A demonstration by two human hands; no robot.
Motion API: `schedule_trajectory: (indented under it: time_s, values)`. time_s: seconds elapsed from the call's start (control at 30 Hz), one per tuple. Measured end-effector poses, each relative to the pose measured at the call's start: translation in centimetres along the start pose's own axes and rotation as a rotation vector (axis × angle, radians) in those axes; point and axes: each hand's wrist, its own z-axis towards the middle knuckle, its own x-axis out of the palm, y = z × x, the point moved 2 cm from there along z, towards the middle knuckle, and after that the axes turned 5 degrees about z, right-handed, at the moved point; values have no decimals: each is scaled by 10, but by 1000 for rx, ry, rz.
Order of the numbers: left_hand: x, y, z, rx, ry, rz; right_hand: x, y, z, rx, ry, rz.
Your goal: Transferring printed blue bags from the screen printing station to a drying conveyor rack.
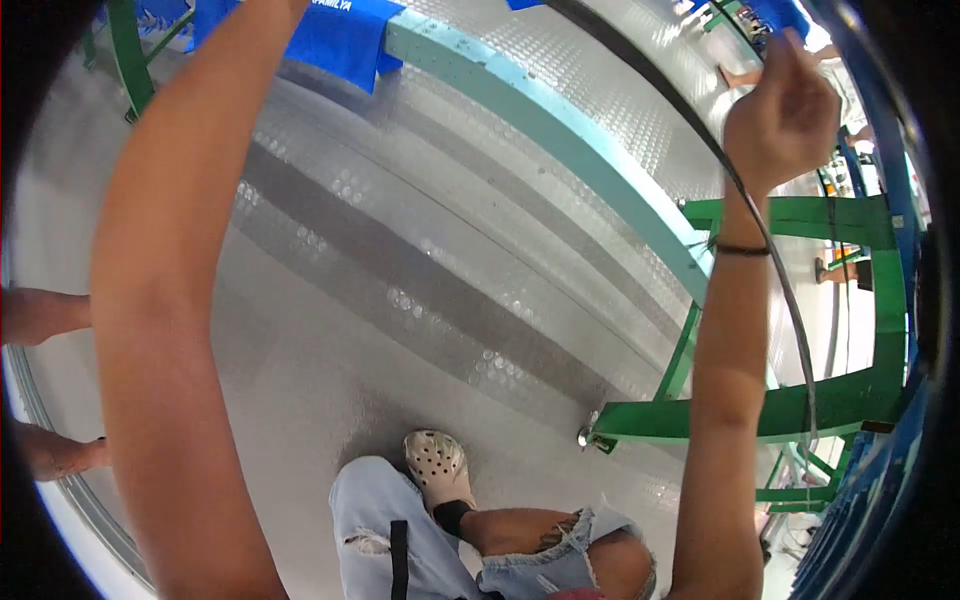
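Note:
My left forearm [165, 300] reaches up past the top edge, so the left hand itself is out of the picture. Beside that wrist hangs a blue cloth [345, 45] with white lettering, draped by a light teal beam [540, 100]. At the upper right is my right hand [783, 118], raised with its fingers curled in. Whatever it may hold is hidden. A dark band circles the right wrist. Close by the right forearm runs a black cable [690, 110], curving down from the top.
A green metal frame [660, 420] stands at the right, joined to the beam. Grey flooring [300, 380] spreads below, with my beige clog [437, 465] on it. Another person's bare legs [45, 315] show at the left edge; more people are at the far upper right.

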Motion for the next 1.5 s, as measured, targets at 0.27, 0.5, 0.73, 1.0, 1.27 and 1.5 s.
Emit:
schedule_trajectory:
  time_s: [0.27, 0.5, 0.73, 1.0, 1.27, 1.5]
  values:
    - [-103, 41, -120, -295, 604, 566, 16, 83, -130, 647, 398, -301]
    - [-150, 41, -168, -550, 636, 556, 28, 110, -188, 766, 404, -245]
    - [-174, 32, -173, -529, 763, 836, 28, 132, -211, 856, 540, -194]
    - [-200, -25, -217, -552, 868, 1009, 14, 163, -230, 1033, 962, -182]
    - [-298, -309, -336, -1062, 738, 445, -37, 226, -230, 1195, 1527, -149]
    - [-488, -538, -381, -1268, 499, 851, -118, 331, -215, 1248, 1607, 45]
